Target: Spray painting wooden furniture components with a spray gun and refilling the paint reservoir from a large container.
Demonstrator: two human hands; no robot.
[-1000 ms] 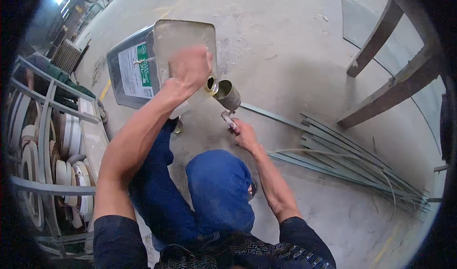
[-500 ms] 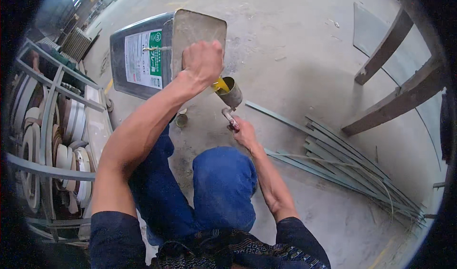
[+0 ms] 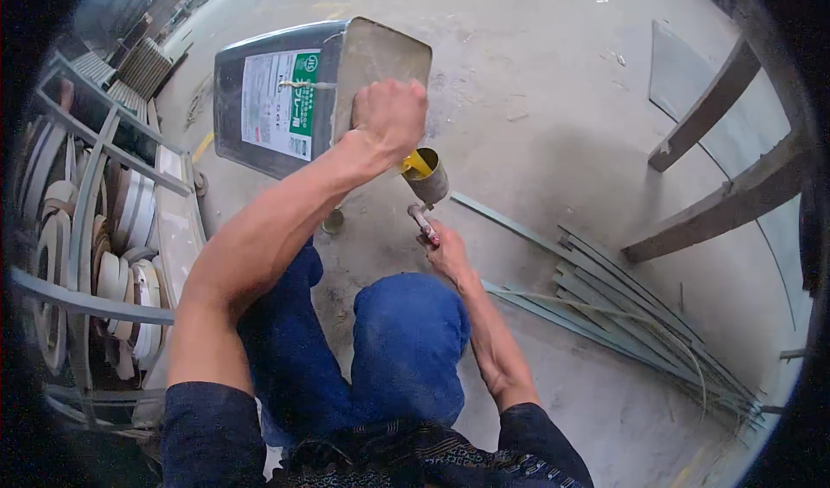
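Note:
My left hand (image 3: pixel 389 116) is closed at the end face of a large square metal can (image 3: pixel 233 108), which is tipped on its side in the air; the exact grip is hidden. The can has a white and green label. Just below that fist, something yellow (image 3: pixel 418 163), a spout or a stream of liquid, reaches into the mouth of a round metal cup (image 3: pixel 432 184). The cup sits on what looks like a spray gun (image 3: pixel 422 223), its handle wrapped by my right hand (image 3: pixel 448 255). My knees in blue trousers are bent beneath.
Left of me, a metal frame rack (image 3: pixel 95 155) holds several rolls of edging strip (image 3: pixel 130 289). Long grey-green strips (image 3: pixel 605 302) lie on the floor at right, with a thin hose or cord across them. Brown legs (image 3: pixel 718 211) stand farther right. A small tin (image 3: pixel 333 221) is below the can.
The can, the cup and both hands sit slightly farther right in the picture. My grip on each is the same, and the yellow still runs into the cup.

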